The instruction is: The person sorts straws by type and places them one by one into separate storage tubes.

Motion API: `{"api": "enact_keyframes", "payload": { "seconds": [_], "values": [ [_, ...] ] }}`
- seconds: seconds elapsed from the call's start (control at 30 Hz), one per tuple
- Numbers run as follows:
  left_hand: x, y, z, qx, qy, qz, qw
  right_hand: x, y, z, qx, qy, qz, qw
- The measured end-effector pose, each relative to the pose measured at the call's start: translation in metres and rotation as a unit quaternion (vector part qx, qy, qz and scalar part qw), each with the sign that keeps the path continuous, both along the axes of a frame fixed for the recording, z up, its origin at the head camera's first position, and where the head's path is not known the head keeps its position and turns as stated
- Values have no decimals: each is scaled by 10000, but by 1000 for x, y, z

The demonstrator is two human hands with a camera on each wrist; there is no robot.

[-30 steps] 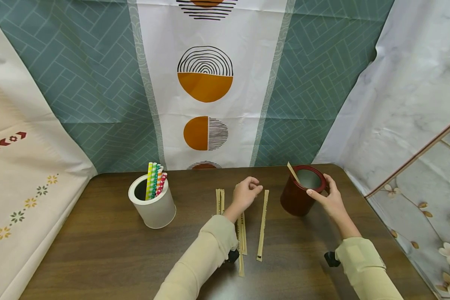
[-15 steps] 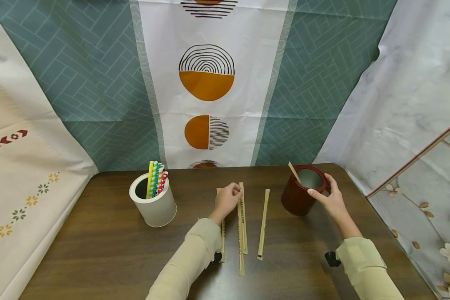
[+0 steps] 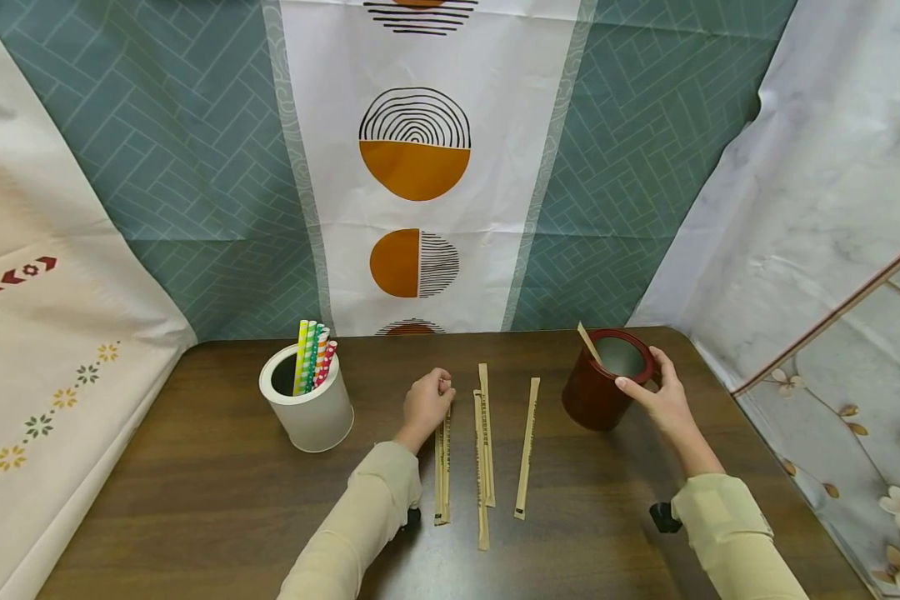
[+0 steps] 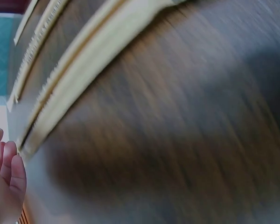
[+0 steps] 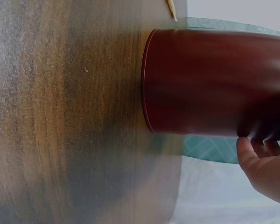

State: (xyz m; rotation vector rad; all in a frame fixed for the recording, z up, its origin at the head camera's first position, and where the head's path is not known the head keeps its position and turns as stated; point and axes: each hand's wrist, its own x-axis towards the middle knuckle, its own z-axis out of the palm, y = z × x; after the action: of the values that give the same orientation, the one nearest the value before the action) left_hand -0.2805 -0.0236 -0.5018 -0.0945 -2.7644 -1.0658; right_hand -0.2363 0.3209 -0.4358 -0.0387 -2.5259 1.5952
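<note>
My left hand [image 3: 427, 407] is at the far end of the left pair of paper-wrapped sticks [image 3: 442, 483], which lie flat on the table. In the left wrist view its fingers [image 4: 17, 173] curl loosely beside the stick ends, with the thumb apart from them. My right hand [image 3: 663, 398] holds a dark red canister [image 3: 594, 400] by its right side, thumb in front and fingers behind. The canister stands upright, and one wrapped stick [image 3: 588, 342] leans out of it. In the right wrist view fingertips touch the canister wall [image 5: 210, 81].
Two more wrapped sticks [image 3: 484, 450] overlap in the middle of the brown table [image 3: 195, 508], and a single wrapped stick [image 3: 527, 450] lies to their right. At left a white canister [image 3: 309, 417] holds several patterned paper straws [image 3: 313, 358]. Fabric hangings [image 3: 195, 167] enclose the table.
My left hand has moved left, from over the gap beside the single stick, past the middle pair, to the left pair. The right hand and the red canister have stayed put.
</note>
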Motion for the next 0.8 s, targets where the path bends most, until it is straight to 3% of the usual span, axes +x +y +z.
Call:
{"api": "enact_keyframes", "payload": {
  "seconds": [0.3, 0.8],
  "values": [
    [2, -11, -7, -232, -269, 293, 9989, 1, 0, 1, 11, -31, -12, 10000],
    [2, -8, -11, -731, -584, 426, 9947, 1, -1, 0, -8, 33, -10, 10000]
  ]
}}
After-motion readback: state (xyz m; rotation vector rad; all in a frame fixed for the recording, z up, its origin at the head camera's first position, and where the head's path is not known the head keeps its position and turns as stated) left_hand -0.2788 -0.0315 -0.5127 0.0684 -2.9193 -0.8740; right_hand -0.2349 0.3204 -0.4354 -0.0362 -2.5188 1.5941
